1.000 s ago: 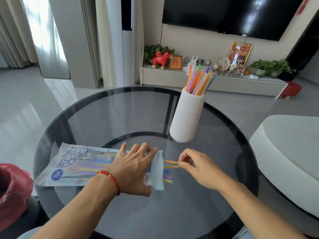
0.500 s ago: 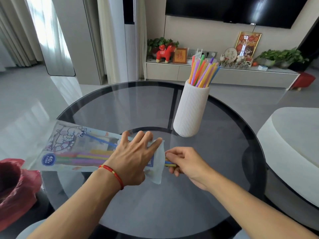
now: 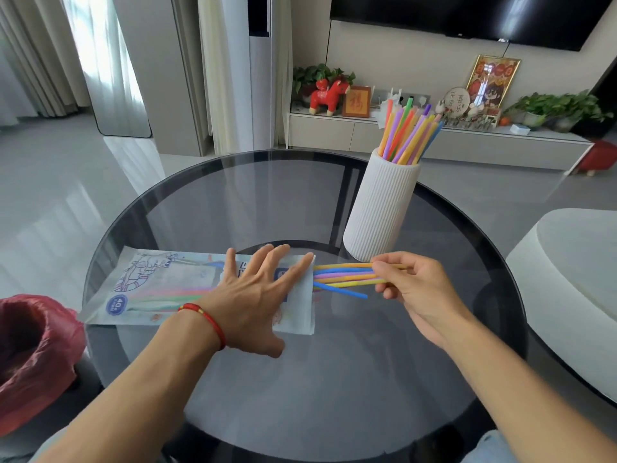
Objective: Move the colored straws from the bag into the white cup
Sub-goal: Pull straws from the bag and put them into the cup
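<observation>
Pull-out step: left hand (image 3: pixel 257 295) spread flat, pinning bag (image 3: pixel 160 289) on bench (image 3: pixel 300 396). Right hand (image 3: pixel 414 289) pinches straws (image 3: pixel 344 279) half out of bag. Next: draw clear, drop in cup (image 3: pixel 380 208).

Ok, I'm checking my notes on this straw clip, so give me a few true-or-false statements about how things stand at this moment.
1. The left hand lies flat on the bag. True.
2. The right hand pinches a bundle of straws that stick out of the bag's open end. True.
3. The white cup is empty. False: many colored straws already stand in it.
4. The white cup lies tipped over on the glass table. False: it stands upright.
5. The left wrist wears a red bracelet. True.
</observation>
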Available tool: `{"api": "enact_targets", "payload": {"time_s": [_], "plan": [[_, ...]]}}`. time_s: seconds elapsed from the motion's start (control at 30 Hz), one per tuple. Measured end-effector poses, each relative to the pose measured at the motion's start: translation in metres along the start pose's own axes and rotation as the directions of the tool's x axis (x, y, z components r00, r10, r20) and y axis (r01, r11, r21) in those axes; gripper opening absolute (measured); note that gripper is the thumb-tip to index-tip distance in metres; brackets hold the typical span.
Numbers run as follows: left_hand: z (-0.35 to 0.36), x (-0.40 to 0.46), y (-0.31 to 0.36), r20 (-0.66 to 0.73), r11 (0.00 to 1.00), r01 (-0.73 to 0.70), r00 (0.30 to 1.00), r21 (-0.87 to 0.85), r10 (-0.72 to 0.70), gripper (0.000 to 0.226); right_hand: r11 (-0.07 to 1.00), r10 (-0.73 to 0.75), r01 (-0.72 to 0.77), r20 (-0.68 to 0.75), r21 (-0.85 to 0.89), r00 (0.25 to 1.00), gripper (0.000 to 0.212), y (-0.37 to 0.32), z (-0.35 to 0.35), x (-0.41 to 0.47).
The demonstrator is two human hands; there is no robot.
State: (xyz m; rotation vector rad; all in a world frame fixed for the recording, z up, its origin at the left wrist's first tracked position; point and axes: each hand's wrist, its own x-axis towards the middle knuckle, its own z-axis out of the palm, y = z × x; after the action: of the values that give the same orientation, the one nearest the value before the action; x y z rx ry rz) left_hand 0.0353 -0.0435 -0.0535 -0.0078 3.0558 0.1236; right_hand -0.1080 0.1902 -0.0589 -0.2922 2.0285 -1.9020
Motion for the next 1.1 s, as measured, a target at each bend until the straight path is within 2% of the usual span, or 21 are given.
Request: {"api": "enact_targets", "payload": {"time_s": [0.07,0.13,0.23,0.37,0.47,0.53,0.67,0.73,0.87,1.0,1.1], "plan": [[-0.003,0.001,0.008,-0.050,0.992,-0.008,0.999,-0.124,0.001,0.114,1.000,0.012,-0.012,0.021,0.023,1.000,0.002,-0.001,-0.003,-0.002],[-0.004,0.005,0.016,-0.161,0.987,-0.019,0.987,-0.157,-0.006,0.097,0.997,0.026,-0.030,0.061,0.067,0.998,0.002,-0.005,-0.003,-0.003],[0.000,0.011,0.025,-0.260,0.994,-0.032,0.966,-0.106,0.003,0.070,0.982,0.073,-0.092,0.121,0.166,0.990,0.002,-0.009,-0.002,-0.004],[0.010,0.015,0.027,-0.238,0.999,0.052,0.970,-0.002,-0.051,0.046,0.975,0.052,-0.076,0.122,0.208,0.991,0.005,-0.017,-0.009,-0.006],[0.013,0.015,0.027,-0.192,0.993,0.115,0.976,0.041,-0.105,0.042,0.960,0.011,-0.025,0.050,0.279,0.999,0.008,-0.022,-0.019,-0.004],[0.014,0.016,0.029,-0.180,0.991,0.126,0.977,0.052,-0.115,0.040,0.938,0.048,-0.059,0.039,0.341,0.998,0.017,-0.021,-0.020,-0.005],[0.013,0.019,0.031,-0.169,0.989,0.140,0.977,0.039,-0.132,0.036,0.874,0.136,-0.210,0.194,0.438,0.972,0.059,-0.014,0.000,-0.011],[0.014,0.019,0.032,-0.169,0.989,0.140,0.977,0.040,-0.131,0.036,0.886,0.120,-0.193,0.194,0.421,0.974,0.056,-0.008,0.016,-0.013],[0.015,0.019,0.034,-0.165,0.990,0.134,0.978,0.049,-0.125,0.036,0.940,0.073,-0.085,0.048,0.330,0.996,0.025,0.001,0.039,-0.014],[0.015,0.017,0.028,-0.157,0.986,0.157,0.976,0.049,-0.148,0.033,0.965,-0.032,0.056,-0.097,0.255,0.995,0.026,-0.008,0.028,-0.008],[0.016,0.018,0.032,-0.159,0.991,0.121,0.981,0.059,-0.110,0.035,0.956,-0.003,-0.001,0.012,0.295,1.000,0.025,-0.008,0.031,-0.013]]}}
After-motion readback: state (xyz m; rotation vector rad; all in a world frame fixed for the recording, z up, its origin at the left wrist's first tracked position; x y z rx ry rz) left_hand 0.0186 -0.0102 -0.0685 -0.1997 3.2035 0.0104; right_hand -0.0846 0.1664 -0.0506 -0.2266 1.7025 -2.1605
